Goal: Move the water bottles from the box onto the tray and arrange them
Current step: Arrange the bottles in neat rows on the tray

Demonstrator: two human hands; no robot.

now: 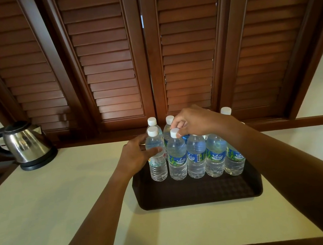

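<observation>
Fingertips (161,149) of the left hand (135,158) wrap around the shoulder of the leftmost front bottle (157,160), thumb toward the viewer and the other fingers curling behind it, so that hand grips the bottle while it stands upright on the tray (197,195). The right hand (195,124) reaches in from above, and its thumb and forefinger pinch near the white cap of the second front bottle (177,157); the fingers are closed at that cap, though whether they truly squeeze it or only touch it I cannot tell for certain.

Both forearms stretch in from the lower edge of the view, the left one over the pale counter (65,207), the right one crossing above the right end of the tray.

Five bottles stand in the front row, side by side and touching or nearly so, most wearing blue and green labels; the leftmost one carries a paler label. Behind them stands a back row, of which three white caps show: one at the left (152,121), one beside it (169,119) just under the right hand, and one at the far right (226,111). The hand hides whatever stands between.

The tray is dark brown with a patterned floor, and its near half lies bare. It sits on the counter, close to the louvred wooden shutters (107,57). A steel kettle (27,145) on its black base rests well apart, at the counter's far left corner.
</observation>
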